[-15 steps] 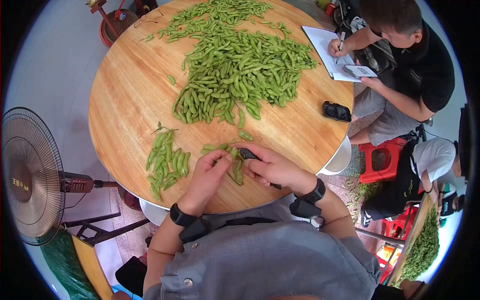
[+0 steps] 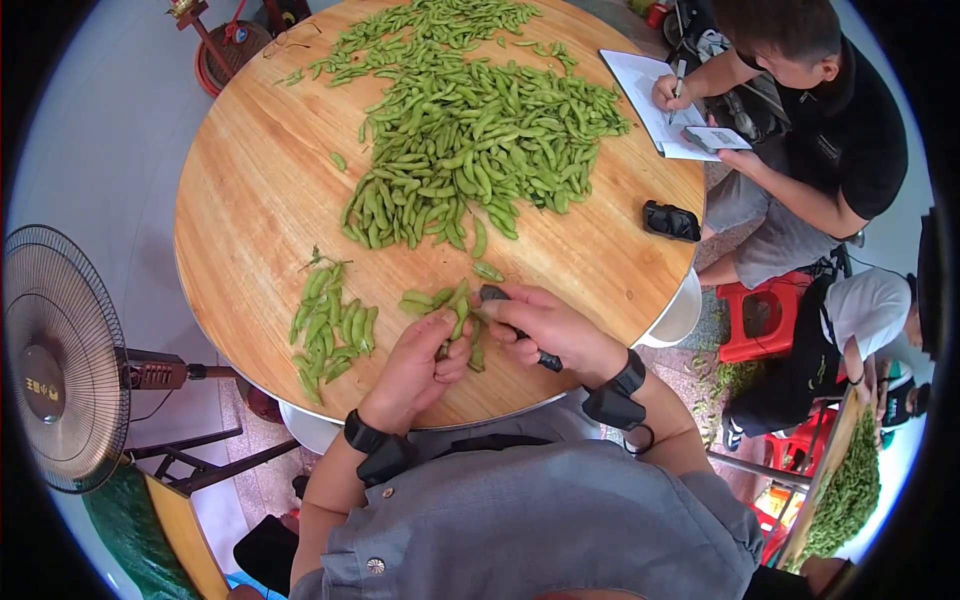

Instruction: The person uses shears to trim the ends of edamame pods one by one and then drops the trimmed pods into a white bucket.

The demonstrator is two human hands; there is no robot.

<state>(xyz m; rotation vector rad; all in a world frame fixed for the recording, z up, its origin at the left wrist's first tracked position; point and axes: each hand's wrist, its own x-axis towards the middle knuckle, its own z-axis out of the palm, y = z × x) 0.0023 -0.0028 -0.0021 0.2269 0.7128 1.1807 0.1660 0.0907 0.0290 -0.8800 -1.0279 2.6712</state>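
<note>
My left hand (image 2: 428, 352) is closed in a pinch on a green soybean pod (image 2: 461, 308), just above the near edge of the round wooden table (image 2: 250, 200). My right hand (image 2: 550, 328) grips a black-handled tool (image 2: 519, 331) close to that pod; its working end is too small to make out. A few loose pods (image 2: 424, 298) lie by my fingers, and one single pod (image 2: 487, 271) rests farther off. To the left of my hands is a small group of pods (image 2: 326, 328). A large heap of pods (image 2: 480, 140) covers the middle and far part of the table.
A black case-like object (image 2: 671, 221) sits near the table's right edge. At the right, a person (image 2: 835, 120) writes on a clipboard (image 2: 642, 95) and holds a phone. A fan (image 2: 65, 360) stands at left. Red stools (image 2: 752, 320) and another seated person are at the right.
My right hand has shifted slightly right, away from my left. My left hand has moved a little right and turned, with the pod between its fingers now showing more.
</note>
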